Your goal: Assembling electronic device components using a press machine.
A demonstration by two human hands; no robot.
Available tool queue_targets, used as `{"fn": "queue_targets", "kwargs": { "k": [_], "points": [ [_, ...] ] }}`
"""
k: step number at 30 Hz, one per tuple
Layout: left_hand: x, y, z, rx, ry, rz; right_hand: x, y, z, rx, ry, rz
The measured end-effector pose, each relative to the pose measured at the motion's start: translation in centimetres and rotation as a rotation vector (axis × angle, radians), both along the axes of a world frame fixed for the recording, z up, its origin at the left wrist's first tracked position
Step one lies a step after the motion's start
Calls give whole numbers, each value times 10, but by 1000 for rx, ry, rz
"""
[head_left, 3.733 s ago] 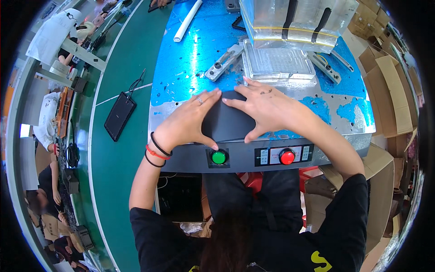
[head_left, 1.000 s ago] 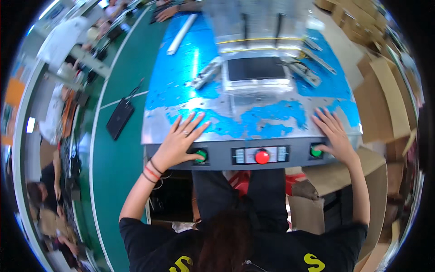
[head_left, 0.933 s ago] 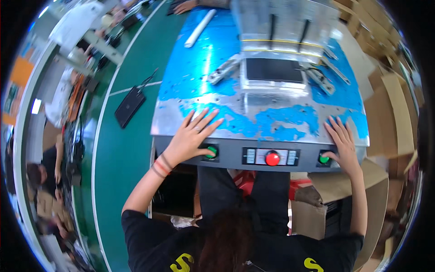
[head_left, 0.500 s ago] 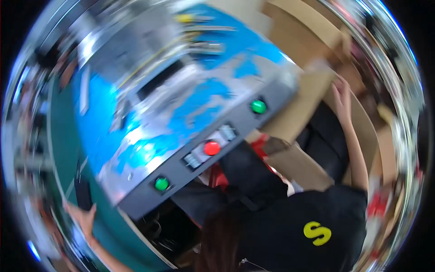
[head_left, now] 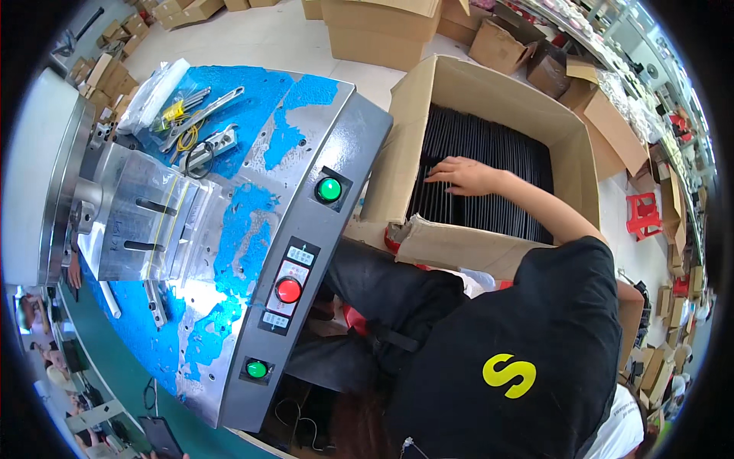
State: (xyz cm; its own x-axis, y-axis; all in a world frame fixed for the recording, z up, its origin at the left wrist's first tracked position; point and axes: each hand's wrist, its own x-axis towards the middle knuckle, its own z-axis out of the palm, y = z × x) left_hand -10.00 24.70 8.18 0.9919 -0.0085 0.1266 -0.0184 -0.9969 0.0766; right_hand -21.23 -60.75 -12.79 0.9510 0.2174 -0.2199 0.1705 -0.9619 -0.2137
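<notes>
My right hand (head_left: 465,176) reaches into an open cardboard box (head_left: 413,115) on the right. Its fingers are stretched and a little apart, resting on the top edges of thin black flat pieces (head_left: 501,145) packed upright in a tight row. No piece is seen lifted out. At the lower left, only fingertips of my left hand (head_left: 182,456) show at the picture's edge, beside the near end of a flat black rectangular piece (head_left: 159,436) on the green table. Whether they grip it is hidden.
A machine with a grey control panel (head_left: 302,252), green buttons (head_left: 329,190) and a red button (head_left: 288,290) stands left of my legs. Wrenches (head_left: 210,107) lie on its worn blue bed, near a clear plate (head_left: 145,214). Red stool (head_left: 644,214) and more cartons (head_left: 382,34) stand around.
The view has swung toward the right and steadied. My right hand has moved from the box's flap down onto the black pieces. My left hand has mostly slipped out of the picture.
</notes>
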Motion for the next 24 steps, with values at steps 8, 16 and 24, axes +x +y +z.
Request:
{"fn": "queue_targets", "kwargs": {
  "k": [8, 16, 24],
  "points": [
    [45, -130, 24, -138, -5, -425, 52, 11, -80, -128, -157, 263],
    [70, -192, -66, -253, 260, -416, 38, -10, -29, -20, 74, 276],
    [61, -161, -64, -54, 100, -491, -3, -13, 84, 183, -390, 67]
  ]
}}
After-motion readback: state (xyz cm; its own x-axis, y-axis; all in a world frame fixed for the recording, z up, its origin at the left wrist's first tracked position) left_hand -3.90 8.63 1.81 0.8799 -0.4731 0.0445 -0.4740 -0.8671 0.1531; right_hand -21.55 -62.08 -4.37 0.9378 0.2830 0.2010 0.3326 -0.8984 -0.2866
